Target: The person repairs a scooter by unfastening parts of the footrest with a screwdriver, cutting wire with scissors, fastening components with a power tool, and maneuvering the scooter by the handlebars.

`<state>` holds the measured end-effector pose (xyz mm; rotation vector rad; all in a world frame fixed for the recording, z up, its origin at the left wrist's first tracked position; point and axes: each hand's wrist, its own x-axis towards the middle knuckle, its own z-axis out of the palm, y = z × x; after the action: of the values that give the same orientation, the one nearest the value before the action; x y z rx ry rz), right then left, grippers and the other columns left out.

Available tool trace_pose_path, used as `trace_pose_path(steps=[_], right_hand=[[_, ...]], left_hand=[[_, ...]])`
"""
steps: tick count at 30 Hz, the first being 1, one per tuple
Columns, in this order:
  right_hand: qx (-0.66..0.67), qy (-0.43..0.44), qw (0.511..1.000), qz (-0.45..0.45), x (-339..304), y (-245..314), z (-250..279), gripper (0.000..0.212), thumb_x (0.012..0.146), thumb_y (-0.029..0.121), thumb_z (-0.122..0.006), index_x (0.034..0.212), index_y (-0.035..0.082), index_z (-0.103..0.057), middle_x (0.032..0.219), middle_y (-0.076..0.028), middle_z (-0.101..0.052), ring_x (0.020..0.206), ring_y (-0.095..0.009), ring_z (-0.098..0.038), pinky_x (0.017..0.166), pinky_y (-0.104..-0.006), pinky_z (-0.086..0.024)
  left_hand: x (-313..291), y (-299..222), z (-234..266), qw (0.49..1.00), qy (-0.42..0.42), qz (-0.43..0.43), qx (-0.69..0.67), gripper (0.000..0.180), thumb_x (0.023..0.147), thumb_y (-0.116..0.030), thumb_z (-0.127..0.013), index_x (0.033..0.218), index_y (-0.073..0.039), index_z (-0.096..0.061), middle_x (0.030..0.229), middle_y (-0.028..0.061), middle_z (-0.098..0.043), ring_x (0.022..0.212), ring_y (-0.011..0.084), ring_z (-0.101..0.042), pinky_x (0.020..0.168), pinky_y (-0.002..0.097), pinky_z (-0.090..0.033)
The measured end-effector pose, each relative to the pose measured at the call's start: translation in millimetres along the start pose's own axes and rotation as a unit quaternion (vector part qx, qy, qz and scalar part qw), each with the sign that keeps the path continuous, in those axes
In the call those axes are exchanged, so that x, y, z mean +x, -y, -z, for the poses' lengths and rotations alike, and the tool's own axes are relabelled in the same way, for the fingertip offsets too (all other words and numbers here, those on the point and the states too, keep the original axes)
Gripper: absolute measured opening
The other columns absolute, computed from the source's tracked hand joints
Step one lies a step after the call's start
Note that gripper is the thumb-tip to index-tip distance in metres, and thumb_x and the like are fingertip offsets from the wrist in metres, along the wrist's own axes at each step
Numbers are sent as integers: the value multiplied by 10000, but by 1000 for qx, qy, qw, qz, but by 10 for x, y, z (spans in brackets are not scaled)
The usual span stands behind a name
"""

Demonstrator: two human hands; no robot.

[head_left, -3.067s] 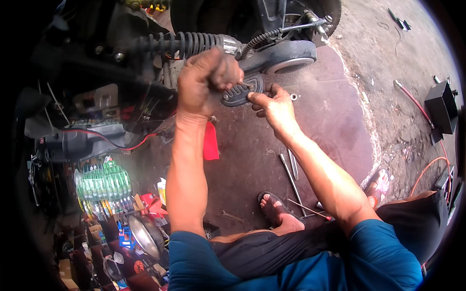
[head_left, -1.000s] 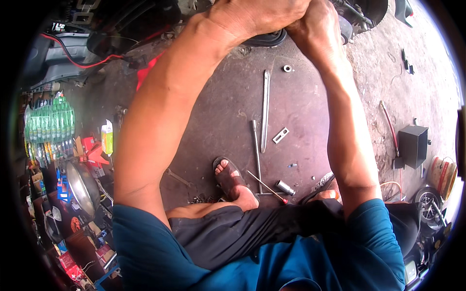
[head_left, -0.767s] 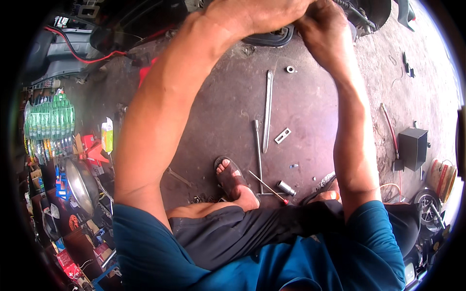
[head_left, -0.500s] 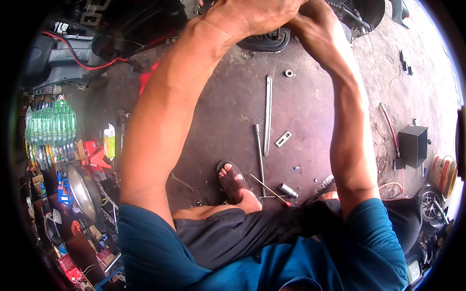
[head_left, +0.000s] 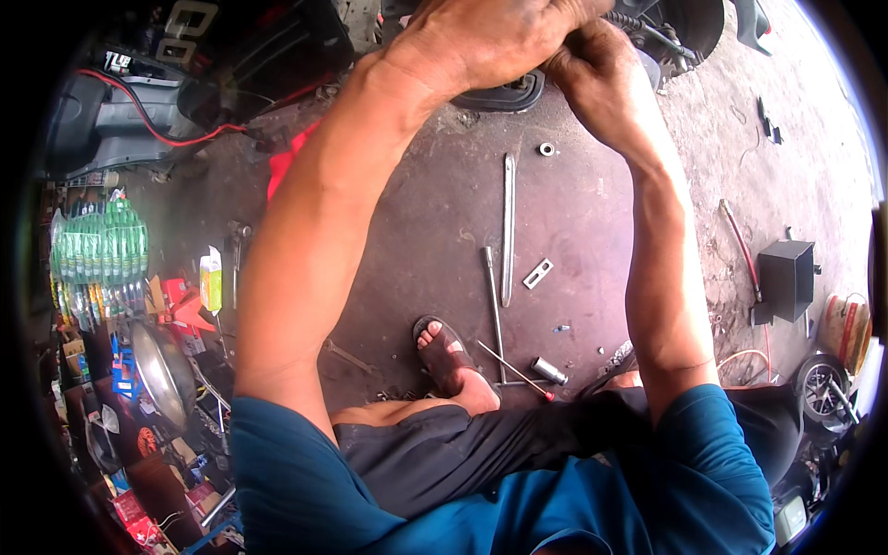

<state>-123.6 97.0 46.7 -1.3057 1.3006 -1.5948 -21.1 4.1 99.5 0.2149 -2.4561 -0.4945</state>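
Both arms reach up to the top edge, to dark vehicle parts point(head_left: 507, 95). My left hand point(head_left: 495, 42) is closed, its knuckles upward and its fingertips out of sight. Just right of it and partly under it, my right hand point(head_left: 599, 79) is closed too, with curled fingers. Whatever the two hands grip is hidden behind them and the picture's edge. Beside my right hand runs a dark rod with a coiled part point(head_left: 652, 32). On the floor below lie a long flat metal bar point(head_left: 508, 231), a T-handle wrench point(head_left: 494, 310) and a small metal ring point(head_left: 547, 149).
A slotted metal plate point(head_left: 537, 274), a socket point(head_left: 551, 371) and a red-tipped screwdriver point(head_left: 518, 372) lie by my sandalled foot point(head_left: 449, 356). Packed green bottles point(head_left: 100, 242), a metal bowl point(head_left: 159, 370) and boxes crowd the left. A black box point(head_left: 786, 279) stands at right.
Both hands sit slightly lower in the picture, still close together at the vehicle parts. The floor items have shifted only slightly with the view.
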Motion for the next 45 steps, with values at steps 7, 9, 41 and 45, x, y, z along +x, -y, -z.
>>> trace_pose_path(steps=[7,9,41,45], right_hand=[[-353,-227,891,175,43,-155,-133,114,791,-1,-647,888,-54,-621,800,-222,-676,752,-279,-694,660,-357,-520],[-256,-54,964,49,-22,-83,-51,261,902,101,-639,1119,-43,-612,966,-135,-710,918,-207,-668,835,-330,-514],[-206,-120,970,52,3,-214,14,168,851,115,-626,917,-39,-634,825,-185,-677,783,-289,-655,723,-375,-506],[-397,-135,905,69,106,-236,-61,178,868,92,-619,990,-38,-631,868,-171,-686,818,-243,-665,745,-351,-509]], left_hand=[[0,-42,-40,999,-12,-7,48,354,970,-295,-509,1010,41,-615,958,246,-623,924,409,-599,807,445,-474],[-43,19,-38,1000,-19,5,21,354,970,-301,-512,1024,33,-616,975,251,-624,947,414,-600,813,443,-477],[3,-113,-91,996,-68,-32,42,273,951,-225,-532,958,35,-613,892,238,-636,849,417,-609,751,453,-489],[23,-53,-103,996,-54,-26,61,259,952,-215,-524,920,20,-628,885,207,-628,848,399,-593,765,447,-480]])
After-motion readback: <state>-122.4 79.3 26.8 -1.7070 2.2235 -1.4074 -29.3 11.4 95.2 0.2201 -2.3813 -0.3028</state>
